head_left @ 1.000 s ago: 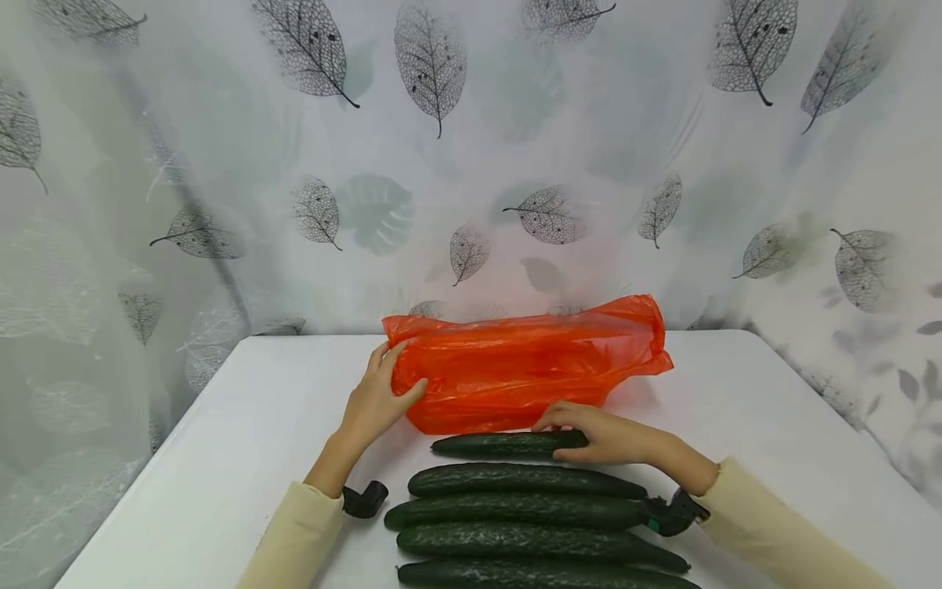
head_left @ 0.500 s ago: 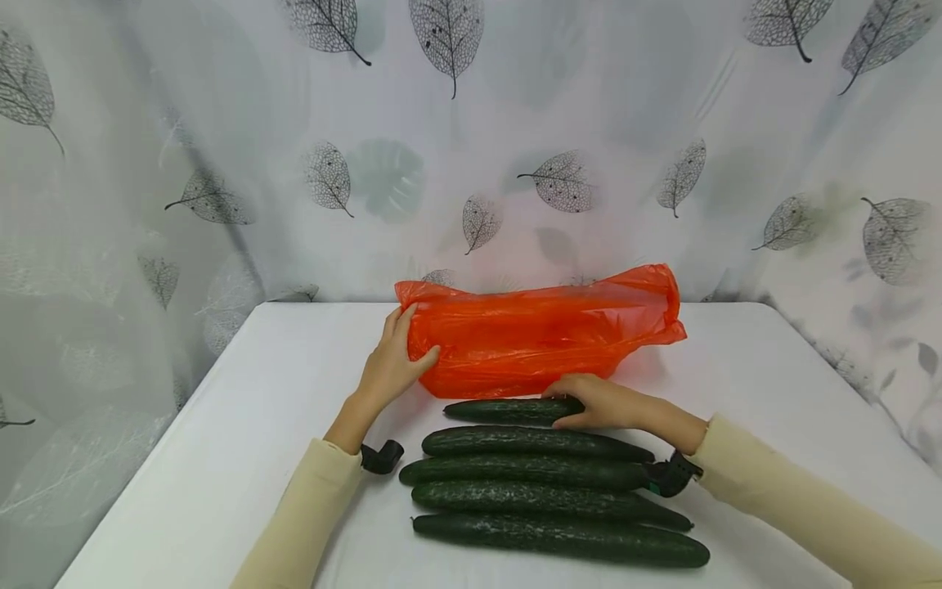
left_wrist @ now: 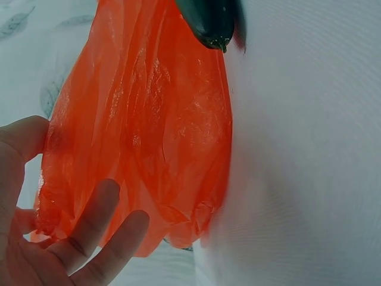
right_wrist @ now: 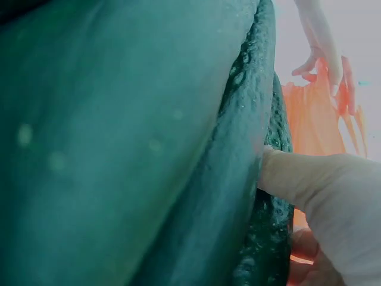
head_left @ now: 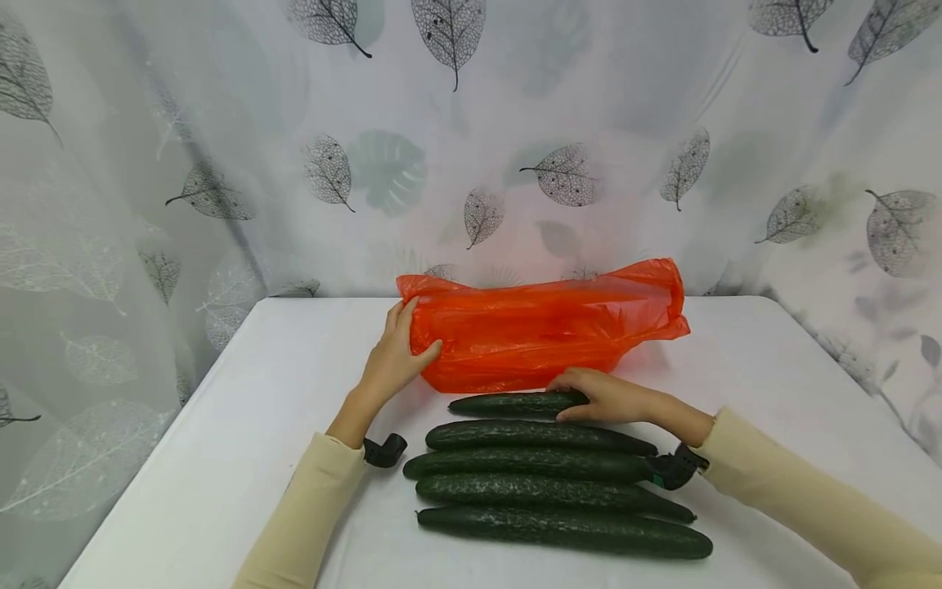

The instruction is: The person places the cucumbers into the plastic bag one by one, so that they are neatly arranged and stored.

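A crinkled orange plastic bag (head_left: 530, 331) lies across the far side of the white table. My left hand (head_left: 393, 360) is at the bag's left end, its visible fingers (left_wrist: 98, 205) straight and spread; some fingertips are partly hidden at the bag's edge. In front of the bag lies a dark green cucumber (head_left: 500, 405). My right hand (head_left: 599, 393) grips the right part of that cucumber, thumb (right_wrist: 292, 173) on the near side and fingers over the far side. The cucumber's right end is hidden by the hand.
Several more cucumbers (head_left: 545, 491) lie in parallel rows on the table (head_left: 221, 458), between the forearms. A black wrist device (head_left: 673, 468) on the right arm overlaps one cucumber's end. A leaf-patterned curtain (head_left: 412, 180) hangs behind the table and along its sides.
The head view has tilted downward, so everything sits higher and slightly further right in the picture. Both hands keep nearly the same places relative to the bag and the cucumber.
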A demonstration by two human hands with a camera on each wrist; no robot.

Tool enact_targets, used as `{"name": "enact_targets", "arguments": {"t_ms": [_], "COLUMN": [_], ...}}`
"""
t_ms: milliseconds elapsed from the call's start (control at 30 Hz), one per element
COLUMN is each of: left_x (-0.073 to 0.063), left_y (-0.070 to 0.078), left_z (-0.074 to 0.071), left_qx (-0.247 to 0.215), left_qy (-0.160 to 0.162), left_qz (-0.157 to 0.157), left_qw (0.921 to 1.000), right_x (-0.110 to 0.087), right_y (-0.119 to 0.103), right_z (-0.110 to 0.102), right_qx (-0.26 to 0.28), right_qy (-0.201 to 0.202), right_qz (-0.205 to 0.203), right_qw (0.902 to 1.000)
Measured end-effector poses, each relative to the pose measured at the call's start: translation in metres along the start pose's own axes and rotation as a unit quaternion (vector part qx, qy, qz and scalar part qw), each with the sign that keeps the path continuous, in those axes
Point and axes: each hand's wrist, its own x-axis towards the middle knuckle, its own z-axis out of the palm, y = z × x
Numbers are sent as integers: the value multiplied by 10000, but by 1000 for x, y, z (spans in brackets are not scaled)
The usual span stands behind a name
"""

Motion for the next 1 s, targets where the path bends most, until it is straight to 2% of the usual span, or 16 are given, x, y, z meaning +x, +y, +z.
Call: {"name": "enact_targets", "arguments": {"t_ms": [367, 667, 1000], "left_x": [-1, -1, -1], "left_y": [-1, 1, 2], "left_z": [3, -3, -4], "left_qx": [-50, -63, -130], "left_qy": [19, 72, 48], "left_qz": [43, 90, 93], "left_qw": [10000, 9999, 9999], "right_x": [-6, -5, -7], "right_y": [-5, -17, -32], "right_z": [-3, -16, -33], "right_qx": [460, 445, 491], "right_qy": [249, 622, 549], "right_qz": [339, 27, 61], "right_qw": [9981, 9971, 9973]}}
